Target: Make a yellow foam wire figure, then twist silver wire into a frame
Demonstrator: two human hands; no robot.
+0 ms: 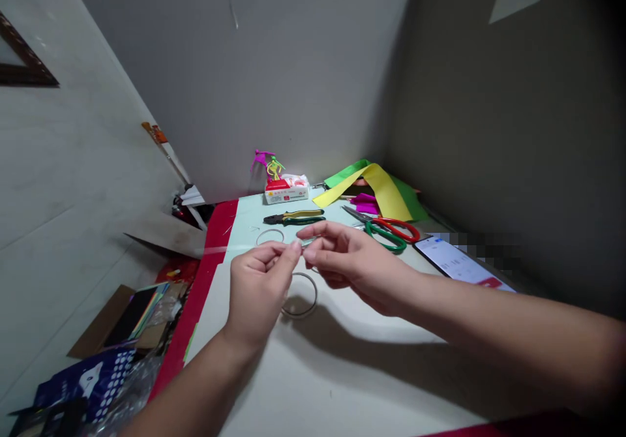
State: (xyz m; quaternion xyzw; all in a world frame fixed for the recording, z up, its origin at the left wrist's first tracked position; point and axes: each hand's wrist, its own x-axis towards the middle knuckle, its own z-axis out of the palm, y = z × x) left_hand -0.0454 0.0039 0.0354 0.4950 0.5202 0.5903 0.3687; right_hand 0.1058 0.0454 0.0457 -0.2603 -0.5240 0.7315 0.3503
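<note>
No wording can be read. The white-and-red box [286, 192] by the wall bears printed characters too small to make out, the phone [460, 262] shows lines of tiny on-screen text, and the blue bag [85, 385] carries a white printed mark without legible letters.

We have a white work table [352, 365] with a red strip [201, 287] along its left edge. On it: a far wire ring [270, 230], a near wire ring [316, 293], and yellow-and-green-handled pliers [293, 218] lying flat. Red-handled scissors [411, 230] overlap green-handled scissors [388, 246]. Further back we have yellow paper [386, 192] over green paper [347, 175], magenta paper [366, 202] just beside them, and a red-and-white tissue box [286, 192]. A smartphone [460, 262] lies screen-up at the right.
</note>
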